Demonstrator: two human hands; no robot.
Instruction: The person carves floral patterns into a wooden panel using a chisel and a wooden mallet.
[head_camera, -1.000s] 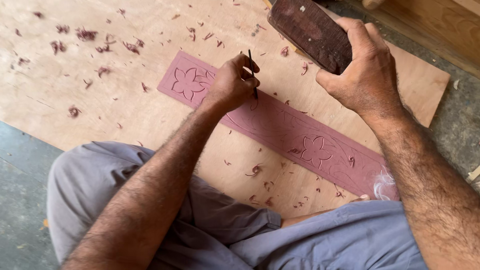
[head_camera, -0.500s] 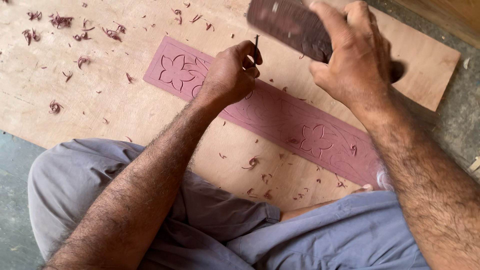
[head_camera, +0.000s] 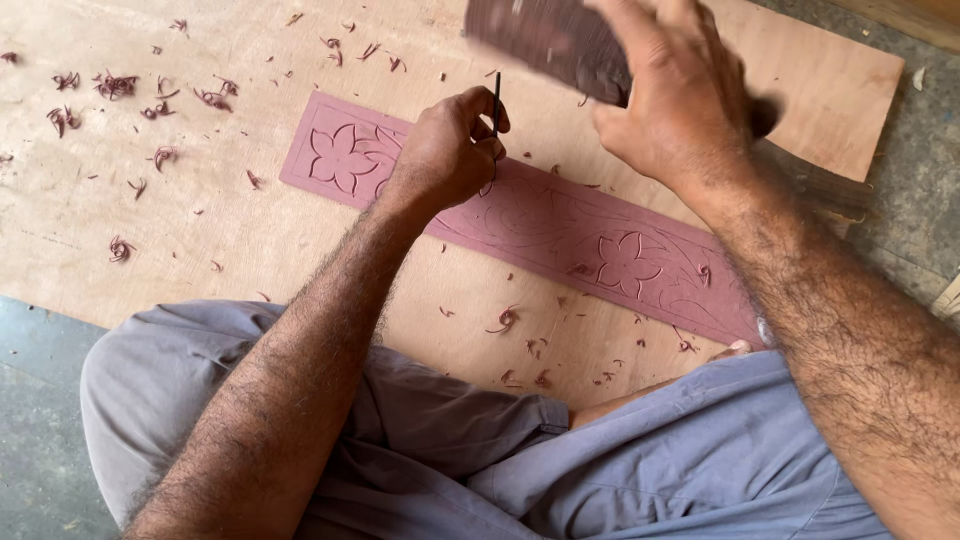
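- Head view: left hand (head_camera: 445, 150) fisted, fingers pinching thin dark chisel (head_camera: 496, 98) upright on reddish carved strip (head_camera: 560, 225).
- Right hand (head_camera: 680, 100) wrapped around dark wooden mallet (head_camera: 550, 40), raised just above chisel.
- Strip lying diagonally on plywood surface (head_camera: 200, 240); shavings (head_camera: 120, 85) scattered, open room left of strip's edge.

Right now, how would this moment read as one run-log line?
left hand: grips chisel upright on carved strip | right hand: holds dark mallet raised, blurred

Mallet (head_camera: 560, 45) at top centre: motion-blurred, top cut by frame edge, part hidden behind right hand (head_camera: 680, 110). Chisel (head_camera: 496, 100) tip hidden by left hand (head_camera: 445, 155).
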